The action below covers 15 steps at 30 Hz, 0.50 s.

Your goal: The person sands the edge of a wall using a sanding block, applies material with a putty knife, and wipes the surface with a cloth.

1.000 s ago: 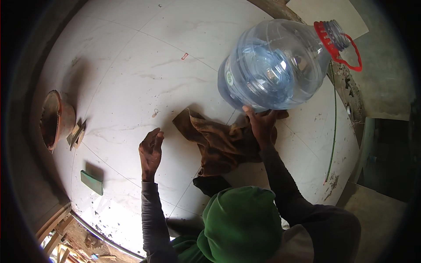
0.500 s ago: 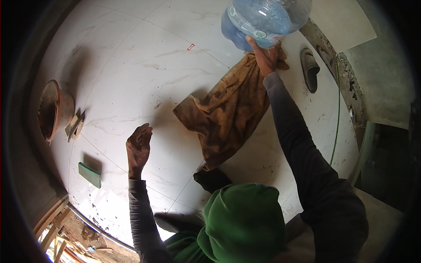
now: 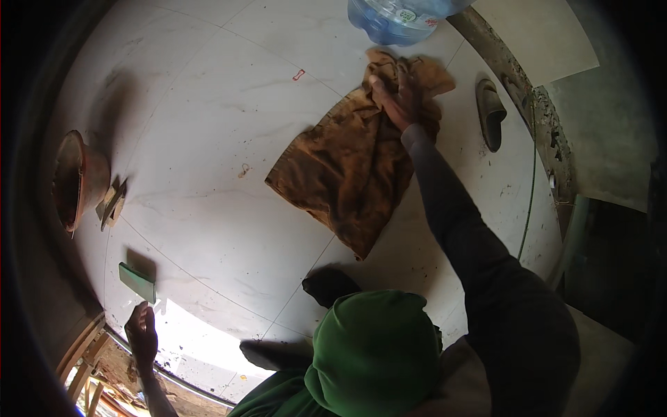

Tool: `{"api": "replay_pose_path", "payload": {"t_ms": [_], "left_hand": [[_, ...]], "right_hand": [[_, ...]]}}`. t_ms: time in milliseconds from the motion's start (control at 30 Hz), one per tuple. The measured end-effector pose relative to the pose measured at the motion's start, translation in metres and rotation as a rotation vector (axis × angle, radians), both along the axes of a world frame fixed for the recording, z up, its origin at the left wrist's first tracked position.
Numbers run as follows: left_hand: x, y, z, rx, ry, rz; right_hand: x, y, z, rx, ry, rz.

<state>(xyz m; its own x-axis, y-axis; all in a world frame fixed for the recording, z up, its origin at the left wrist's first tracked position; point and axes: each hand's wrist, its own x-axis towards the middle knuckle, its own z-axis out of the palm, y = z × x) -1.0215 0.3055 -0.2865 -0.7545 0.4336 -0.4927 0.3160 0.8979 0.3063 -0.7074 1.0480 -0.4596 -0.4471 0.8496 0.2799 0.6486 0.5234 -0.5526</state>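
Note:
A brown, stained cloth [image 3: 340,167] lies spread on the white tiled floor, bunched at its far end. My right hand [image 3: 399,101] is closed on that bunched end, the fingers pressing into its folds. Just beyond it stands a large clear blue water jug [image 3: 396,21], cut off by the top edge of the view. Far over to the left, my left hand [image 3: 142,333] is low down with loosely bent fingers, and nothing shows in it. Its fingertips are close to a green rectangular block [image 3: 137,281] on the floor.
A bucket [image 3: 87,177] stands at the left, with a flat trowel-like tool [image 3: 113,203] beside it. A dark slipper [image 3: 490,115] lies right of the cloth, near a rough wall edge and a green line [image 3: 531,187]. A small red-edged piece [image 3: 299,74] lies on the tiles.
My right hand has drawn back from the jug and moved slightly left, with the cloth now flatter on the floor. My left hand has swung down and left toward the green block.

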Motion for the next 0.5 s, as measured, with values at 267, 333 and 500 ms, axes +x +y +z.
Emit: {"api": "replay_pose_path", "payload": {"t_ms": [267, 333, 500], "left_hand": [[0.06, 0.02, -0.011, -0.046, -0.486, -0.073], [0.07, 0.051, -0.015, 0.028, -0.397, -0.026], [0.077, -0.015, 0.008, -0.09, -0.226, 0.069]], "right_hand": [[-0.06, -0.333, 0.03, -0.277, -0.181, 0.912], [-0.033, -0.362, 0.014, -0.186, -0.163, 1.043], [0.034, -0.311, 0.018, -0.1, -0.196, 0.947]]}}
